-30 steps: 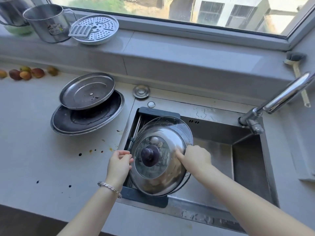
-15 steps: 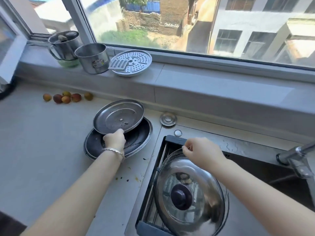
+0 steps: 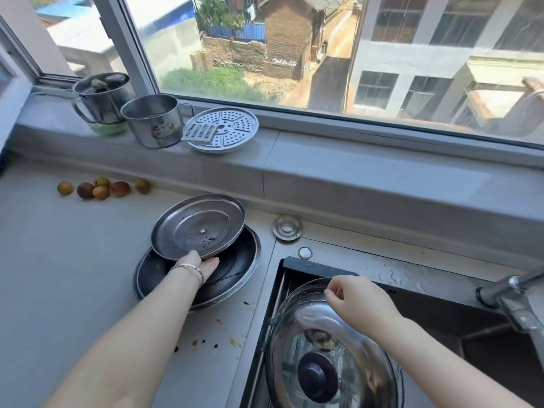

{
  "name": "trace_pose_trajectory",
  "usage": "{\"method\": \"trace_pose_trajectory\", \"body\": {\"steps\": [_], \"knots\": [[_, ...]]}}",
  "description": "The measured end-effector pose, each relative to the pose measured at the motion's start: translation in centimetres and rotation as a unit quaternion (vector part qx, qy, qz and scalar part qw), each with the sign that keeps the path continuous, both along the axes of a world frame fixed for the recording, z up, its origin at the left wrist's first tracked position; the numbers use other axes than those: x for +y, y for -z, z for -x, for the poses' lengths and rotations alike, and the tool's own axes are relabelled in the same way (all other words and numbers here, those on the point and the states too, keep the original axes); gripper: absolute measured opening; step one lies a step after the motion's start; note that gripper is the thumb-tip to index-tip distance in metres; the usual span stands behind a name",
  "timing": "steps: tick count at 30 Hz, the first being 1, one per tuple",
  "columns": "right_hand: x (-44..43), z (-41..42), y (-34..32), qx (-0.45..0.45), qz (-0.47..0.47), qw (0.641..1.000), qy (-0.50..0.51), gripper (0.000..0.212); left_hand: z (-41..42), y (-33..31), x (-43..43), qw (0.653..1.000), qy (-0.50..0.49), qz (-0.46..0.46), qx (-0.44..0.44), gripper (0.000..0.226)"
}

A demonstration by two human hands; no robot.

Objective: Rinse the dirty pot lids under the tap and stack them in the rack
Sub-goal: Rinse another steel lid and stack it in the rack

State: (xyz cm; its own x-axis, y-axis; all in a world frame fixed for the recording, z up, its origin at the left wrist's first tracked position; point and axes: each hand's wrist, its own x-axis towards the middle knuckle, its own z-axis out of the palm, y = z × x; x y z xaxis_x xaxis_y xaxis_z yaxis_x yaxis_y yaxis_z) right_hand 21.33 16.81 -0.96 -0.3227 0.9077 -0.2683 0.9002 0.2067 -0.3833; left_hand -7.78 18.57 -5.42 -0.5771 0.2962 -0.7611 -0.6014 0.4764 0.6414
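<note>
My left hand (image 3: 197, 267) reaches far forward, fingers curled in a grip with a bracelet on the wrist, while my right hand (image 3: 357, 301) hovers nearer, fingertips loosely pinched.

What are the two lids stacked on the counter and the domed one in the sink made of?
The upper flat lid looks like dull brushed steel, grey and flecked with residue. The larger lid under it has a dark, perhaps coated or blackened inside and a bright metal rim. The domed lid in the sink looks like polished steel around a clear glass window, with a dark knob, probably plastic.
</note>
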Motion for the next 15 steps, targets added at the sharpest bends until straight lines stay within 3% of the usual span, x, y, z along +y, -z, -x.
{"method": "trace_pose_trajectory", "body": {"steps": [8,12,15], "knots": [[-2.6,-3.7,0.5,0.030,0.034,0.998,0.040,0.022,-3.1,-0.8,-3.6,0.997,0.018,-0.068,0.030,0.040],[-4.5,-7.7,1.0,0.033,0.069,0.994,0.074,0.020,-6.6,-2.6,-6.6,0.986,0.089,-0.043,0.133,0.033],[-5.7,-11.8,1.6,0.037,0.086,0.991,0.093,0.022,-9.9,-3.5,-8.1,0.950,0.188,-0.019,0.250,0.031]]}}
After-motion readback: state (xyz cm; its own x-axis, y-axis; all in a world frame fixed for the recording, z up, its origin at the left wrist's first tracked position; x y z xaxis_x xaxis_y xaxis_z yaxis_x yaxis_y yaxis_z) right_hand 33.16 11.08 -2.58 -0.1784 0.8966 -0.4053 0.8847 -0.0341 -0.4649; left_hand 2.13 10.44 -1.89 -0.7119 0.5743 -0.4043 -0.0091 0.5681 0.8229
